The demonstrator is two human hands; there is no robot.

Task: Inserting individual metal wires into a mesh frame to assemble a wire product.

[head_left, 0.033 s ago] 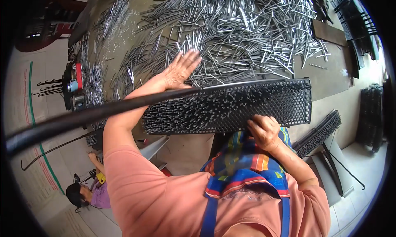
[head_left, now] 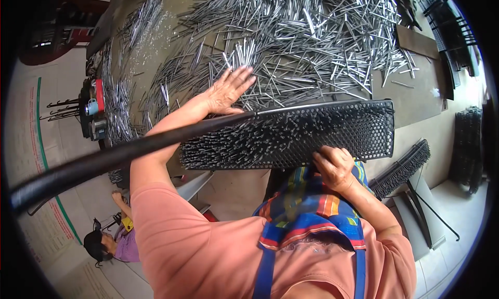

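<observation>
A worktable [head_left: 410, 93] lies strewn with metal sticks [head_left: 332, 44], the left hand [head_left: 227, 92] spread open at their near side; the right hand [head_left: 335, 166] curls at the near edge of a black, holed tray [head_left: 370, 127], its grip unclear.

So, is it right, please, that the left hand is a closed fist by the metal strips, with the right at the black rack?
Not quite: the head view shows the left hand by the metal strips with fingers extended; the right hand is at the black rack.

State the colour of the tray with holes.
The tray is black, seen best in the head view.
</observation>
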